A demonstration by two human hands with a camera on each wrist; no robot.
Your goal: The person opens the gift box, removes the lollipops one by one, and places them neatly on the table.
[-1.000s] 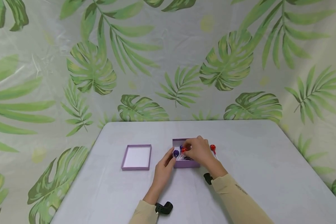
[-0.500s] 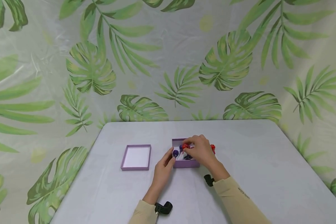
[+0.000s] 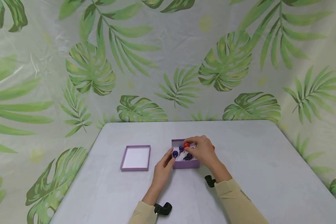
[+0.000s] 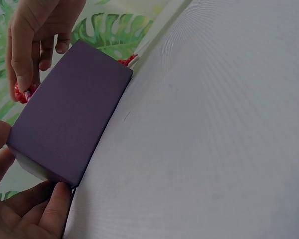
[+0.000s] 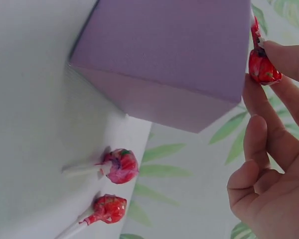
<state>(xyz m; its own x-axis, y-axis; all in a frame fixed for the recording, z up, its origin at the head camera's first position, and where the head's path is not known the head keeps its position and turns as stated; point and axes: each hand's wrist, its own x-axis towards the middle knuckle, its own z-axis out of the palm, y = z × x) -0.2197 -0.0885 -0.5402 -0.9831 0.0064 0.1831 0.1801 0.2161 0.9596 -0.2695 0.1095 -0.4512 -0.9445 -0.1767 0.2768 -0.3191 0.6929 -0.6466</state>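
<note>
A purple box (image 3: 186, 164), its top uncovered, stands on the table. My left hand (image 3: 161, 169) holds its left side, with thumb and fingers about the near corner. Over the box, my right hand (image 3: 203, 151) pinches a red-wrapped lollipop (image 5: 263, 68) by the stick just below its head. Inside lie several dark purple lollipops, among them one at the left (image 3: 175, 153) and one near the front wall (image 3: 188, 156). The right hand covers part of the box's inside.
A shallow purple-rimmed lid (image 3: 134, 169) lies left of the box, white inside up. Two red lollipops (image 5: 121, 166) rest on the white table (image 3: 240, 174) to the box's right, mostly hidden by the right hand in the head view. A leaf-patterned cloth (image 3: 140, 62) hangs behind.
My right hand has shifted slightly back and up with the red lollipop, showing more of the dark lollipops at the front of the box. The left hand stays put.
</note>
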